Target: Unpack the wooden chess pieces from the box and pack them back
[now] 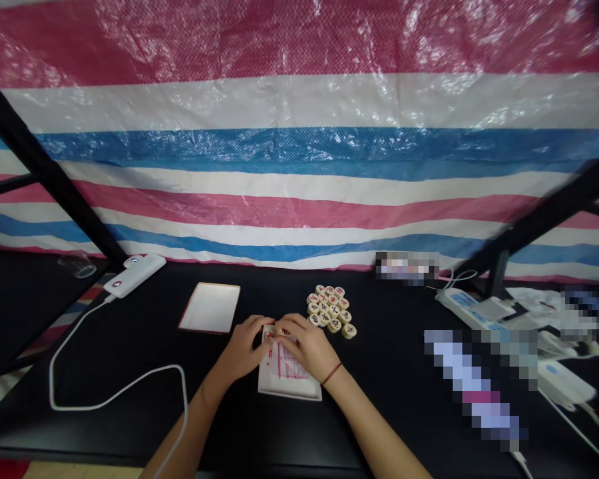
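A shallow white box [289, 390] lies in front of me, and in it is a sheet with pink grid lines and red marks [294, 366]. My left hand [247, 347] curls round the box's far left corner, thumb over the sheet. My right hand [307, 342] bends over the far end, fingers and thumb drawn together close to the left thumb. A small beige bit shows at the right fingertips, mostly hidden. Just beyond that hand, round Chinese chess pieces [333, 311] with red and dark characters stand in a cluster of short stacks.
A box lid [210, 308], white inside, lies at the left. Farther left are a white power bank [136, 274] with a cable [117, 394] and a clear cup [77, 264]. A power strip [472, 313] and cables lie right. Striped sheeting [279, 199] hangs behind the black table [379, 399].
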